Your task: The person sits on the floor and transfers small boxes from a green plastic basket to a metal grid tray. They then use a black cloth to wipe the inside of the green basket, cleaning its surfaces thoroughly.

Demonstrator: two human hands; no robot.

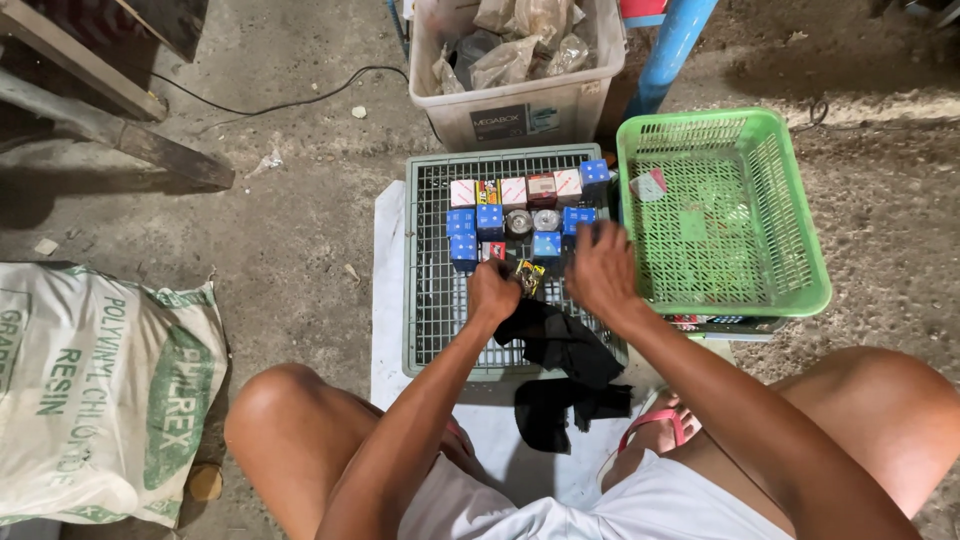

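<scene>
A grey wire tray (430,300) lies on the floor in front of me, holding several small boxes: blue boxes (461,222) and white and red ones (514,191), plus two round metal parts (519,222). My left hand (492,293) is closed near a small yellow and black packet (529,276) on the tray; whether it grips the packet is unclear. My right hand (600,270) rests fingers-down on the tray beside the blue boxes, its palm hidden. A black cloth (560,345) lies under both wrists.
An empty green plastic basket (790,240) sits right of the tray. A clear plastic bin (515,110) with crumpled bags stands behind it, beside a blue pole (672,50). A white sack (95,390) lies at left, wooden beams (100,120) and a cable (280,100) beyond.
</scene>
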